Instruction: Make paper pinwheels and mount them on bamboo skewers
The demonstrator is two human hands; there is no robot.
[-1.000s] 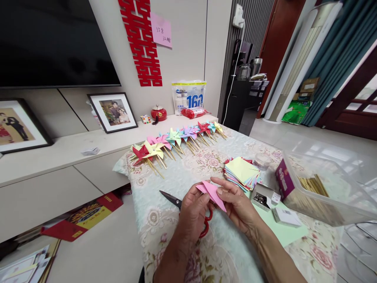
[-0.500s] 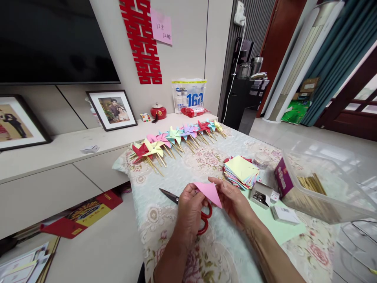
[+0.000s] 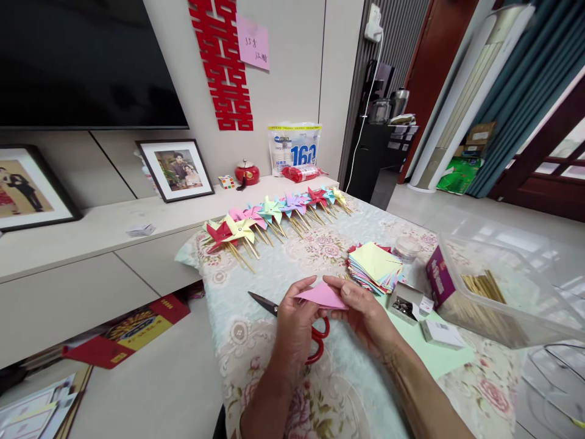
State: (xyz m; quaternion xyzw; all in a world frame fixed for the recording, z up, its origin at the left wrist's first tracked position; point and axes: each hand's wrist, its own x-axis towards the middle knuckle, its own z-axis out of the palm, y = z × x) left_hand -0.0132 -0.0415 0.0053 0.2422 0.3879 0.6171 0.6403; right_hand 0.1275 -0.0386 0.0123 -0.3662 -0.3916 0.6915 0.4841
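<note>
A pink sheet of paper [image 3: 323, 295], folded into a triangle, is held up between my two hands over the table. My left hand [image 3: 299, 311] grips its left corner, and my right hand [image 3: 361, 305] pinches the right side. Beneath them lie scissors [image 3: 265, 303] with red handles, partly covered by my left hand; the blades point to the far left. Right of my hands sits a stack of coloured paper squares [image 3: 375, 263], yellow on top. Beside it is a small open box [image 3: 404, 303] of metal fasteners.
Finished paper pinwheels [image 3: 272, 210] on sticks lie in a row along the table's far side. A clear plastic bin [image 3: 484, 317] with wooden sticks stands at the right. A small white box [image 3: 442, 334] rests on a pale green sheet [image 3: 425, 353]. A flowered cloth [image 3: 256, 378] covers the table.
The pink paper has turned in my hands, its long edge now lying nearly level toward me. Both hands have shifted slightly around it.
</note>
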